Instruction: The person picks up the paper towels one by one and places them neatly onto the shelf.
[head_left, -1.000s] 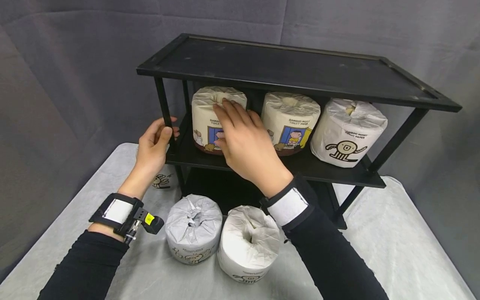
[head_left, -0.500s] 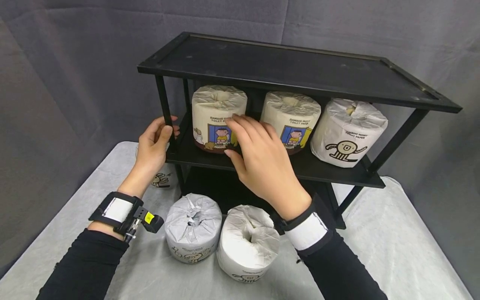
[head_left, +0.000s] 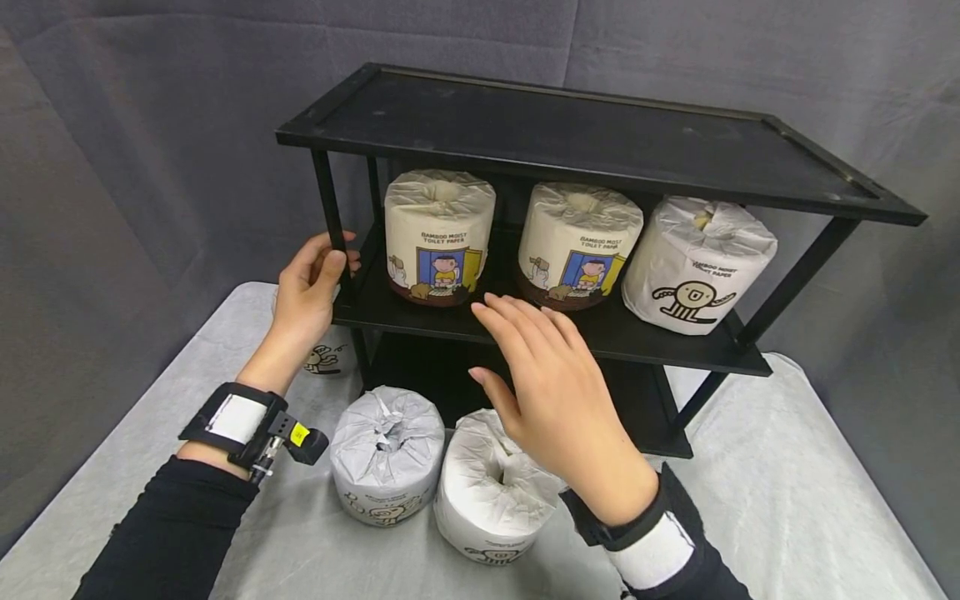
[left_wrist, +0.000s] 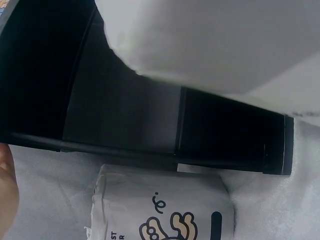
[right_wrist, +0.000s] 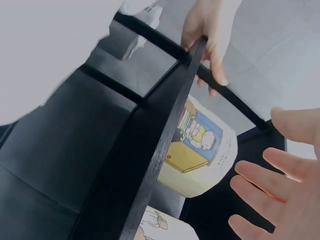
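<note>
With our left hand (head_left: 306, 292) we hold the front left post (head_left: 326, 192) of the black rack (head_left: 592, 129), the thumb in front and the fingers wrapped behind it. Our right hand (head_left: 555, 392) is spread wide, its fingers loosely stretched towards the rack and its thumb well apart from them, in front of the edge of the middle board (head_left: 465, 327).

On that board we have three rolls of toilet paper standing in a row under the top. The left roll (head_left: 438, 242) and the middle roll (head_left: 577, 250) both bear a coloured drawing of a seated figure, with a gap between them. The right roll (head_left: 693, 271), white with a black line drawing, stands just beside the middle one; we cannot tell whether they touch.

In front of the rack, on the pale cloth (head_left: 285, 542), we see a grey-white roll (head_left: 386, 458) and, just to its right, a white roll (head_left: 483, 508). Another roll (head_left: 330, 357) shows partly behind our left wrist. We wear black sleeves (head_left: 168, 533) and a strap (head_left: 238, 419) on each wrist, and a grey curtain (head_left: 187, 125) hangs behind
</note>
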